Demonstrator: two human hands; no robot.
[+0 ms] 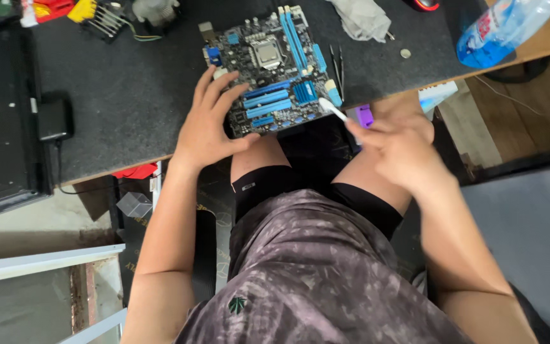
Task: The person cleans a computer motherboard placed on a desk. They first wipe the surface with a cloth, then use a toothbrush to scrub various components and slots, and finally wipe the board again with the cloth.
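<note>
Two hands are being used: the left hand (208, 121) is being spread flat on the black-and-blue rigid circuit board (270, 70) on the dark tabletop (128, 95); a thin white brush (332, 109) is being pinched by the right hand (399, 150) beside the board's near corner. Fragile and light, it is probably best gripped by its edges.

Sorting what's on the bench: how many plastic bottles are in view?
1. A clear plastic bottle with a blue label lies on its side at the desk's far right corner, beyond the motherboard. Others may lie outside the frame.
</note>
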